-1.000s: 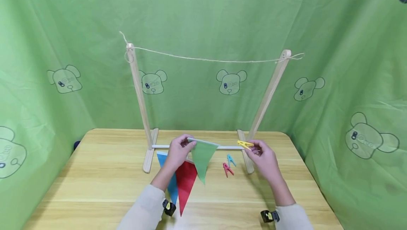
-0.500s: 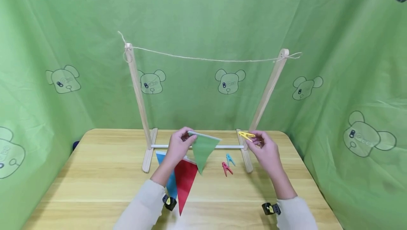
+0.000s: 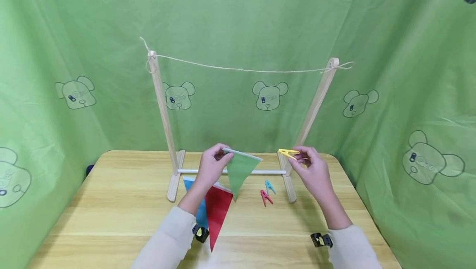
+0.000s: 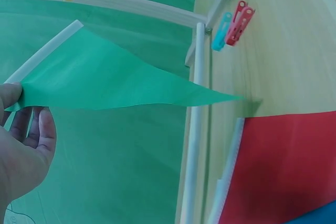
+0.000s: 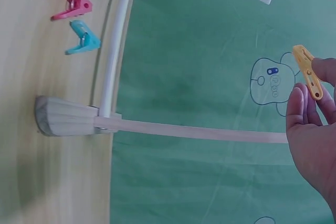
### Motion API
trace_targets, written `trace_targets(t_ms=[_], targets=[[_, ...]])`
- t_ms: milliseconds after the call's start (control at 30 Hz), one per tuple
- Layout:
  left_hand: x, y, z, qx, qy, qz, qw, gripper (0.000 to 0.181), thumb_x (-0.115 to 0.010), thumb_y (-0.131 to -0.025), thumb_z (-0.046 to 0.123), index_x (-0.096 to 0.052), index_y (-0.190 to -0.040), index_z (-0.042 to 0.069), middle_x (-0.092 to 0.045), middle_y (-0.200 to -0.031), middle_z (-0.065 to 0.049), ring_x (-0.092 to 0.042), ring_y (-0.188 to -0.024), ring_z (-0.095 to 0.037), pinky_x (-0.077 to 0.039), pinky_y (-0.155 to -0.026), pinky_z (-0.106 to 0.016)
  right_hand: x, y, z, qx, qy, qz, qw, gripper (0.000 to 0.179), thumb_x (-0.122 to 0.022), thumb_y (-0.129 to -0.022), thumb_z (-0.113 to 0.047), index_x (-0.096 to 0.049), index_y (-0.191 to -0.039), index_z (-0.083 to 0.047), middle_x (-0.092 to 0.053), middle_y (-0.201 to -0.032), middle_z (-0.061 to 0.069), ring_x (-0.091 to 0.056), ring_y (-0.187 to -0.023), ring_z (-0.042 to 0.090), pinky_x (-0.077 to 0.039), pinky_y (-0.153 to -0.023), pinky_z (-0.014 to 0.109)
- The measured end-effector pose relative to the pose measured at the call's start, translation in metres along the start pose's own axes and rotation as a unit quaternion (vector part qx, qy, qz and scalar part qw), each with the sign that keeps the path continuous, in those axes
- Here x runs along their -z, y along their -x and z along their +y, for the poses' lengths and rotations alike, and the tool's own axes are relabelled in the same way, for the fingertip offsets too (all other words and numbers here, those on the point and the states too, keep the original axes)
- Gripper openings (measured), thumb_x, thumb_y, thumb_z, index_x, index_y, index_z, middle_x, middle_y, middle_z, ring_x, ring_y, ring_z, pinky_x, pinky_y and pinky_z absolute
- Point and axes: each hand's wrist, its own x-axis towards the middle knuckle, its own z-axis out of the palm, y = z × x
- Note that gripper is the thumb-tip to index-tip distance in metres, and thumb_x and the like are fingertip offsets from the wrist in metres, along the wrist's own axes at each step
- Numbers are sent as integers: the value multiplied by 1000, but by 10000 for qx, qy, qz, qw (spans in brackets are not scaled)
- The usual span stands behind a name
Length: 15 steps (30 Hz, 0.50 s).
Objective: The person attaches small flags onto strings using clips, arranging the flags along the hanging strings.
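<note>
My left hand (image 3: 212, 167) pinches a green triangular pennant (image 3: 241, 170) by the left corner of its white top band, and the point hangs down over the table. In the left wrist view, thumb and fingers grip the end of that band. My right hand (image 3: 313, 169) holds a yellow clothespin (image 3: 288, 153) between thumb and fingertips, level with the pennant and to its right. A red pennant (image 3: 218, 211) lies partly over a blue pennant (image 3: 201, 215) on the table below my left forearm. Both hands stay well below the string (image 3: 238, 69).
The string is tied between the left wooden post (image 3: 163, 112) and the right wooden post (image 3: 316, 103). A white rod (image 3: 267, 172) joins their feet. A blue clothespin (image 3: 270, 187) and a red clothespin (image 3: 265, 198) lie on the table. Green cloth surrounds the table.
Both hands have risen, lifting the green pennant and the yellow clothespin a little. The left hand has also shifted slightly right. The pennants and clothespins on the table stay put.
</note>
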Motion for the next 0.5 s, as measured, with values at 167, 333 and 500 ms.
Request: trace_targets(t_ms=[167, 333, 500], targets=[[-3, -2, 7, -29, 53, 78, 10000, 12, -75, -94, 7, -74, -105, 2, -64, -88, -11, -54, -77, -17, -48, -64, -19, 5, -7, -7, 87, 158, -49, 9998, 36, -76, -93, -7, -63, -126, 0, -64, -115, 16, -59, -95, 2, -49, -86, 5], [-6, -6, 11, -63, 30, 39, 10000, 11, -75, -94, 6, -74, -104, 4, -63, -86, -9, -53, -77, -17, -48, -64, -19, 10, -12, -13, 133, 312, -87, 9994, 35, -75, -94, -7, -62, -125, 0, -64, -114, 15, -59, -96, 5, -50, -87, 6], [-9, -9, 15, -110, 69, -42, 9999, 9, -74, -94, 7, -74, -103, 5, -63, -87, -10, -54, -78, -17, -49, -65, -20, 16, -15, -17, 266, 340, -40, 9991, 34, -75, -92, -3, -63, -123, 1, -63, -113, 13, -59, -95, 6, -50, -87, 5]])
